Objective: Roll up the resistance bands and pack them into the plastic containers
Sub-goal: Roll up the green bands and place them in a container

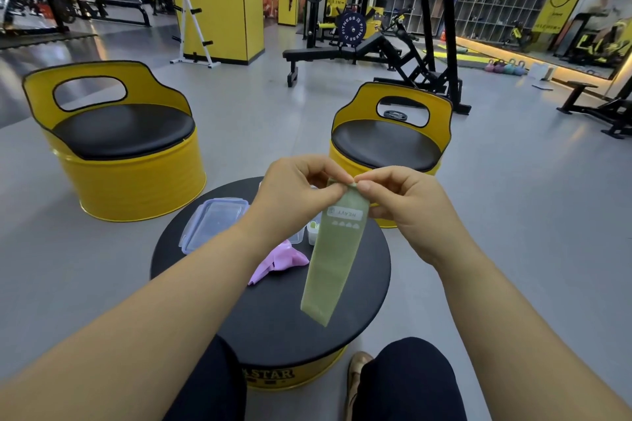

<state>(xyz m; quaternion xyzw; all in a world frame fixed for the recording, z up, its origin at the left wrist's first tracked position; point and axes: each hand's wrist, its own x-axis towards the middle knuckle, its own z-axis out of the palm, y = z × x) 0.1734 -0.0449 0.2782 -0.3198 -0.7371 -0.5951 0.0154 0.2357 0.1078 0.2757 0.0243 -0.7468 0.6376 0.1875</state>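
Note:
A flat olive-green resistance band (333,260) marked HEAVY hangs straight down above the round black table (273,318). My left hand (294,191) and my right hand (400,202) both pinch its top edge between thumb and fingers, close together. A crumpled pink band (278,261) lies on the table under my left forearm. A clear plastic container lid with blue clips (212,225) lies at the table's far left. A small clear container (313,232) with something green inside shows just behind the hanging band, partly hidden.
Two yellow barrel seats with black cushions stand beyond the table, one at the left (116,140), one at the right (390,143). My knees in dark trousers (407,383) are close to the table's near side. Gym benches and racks fill the background.

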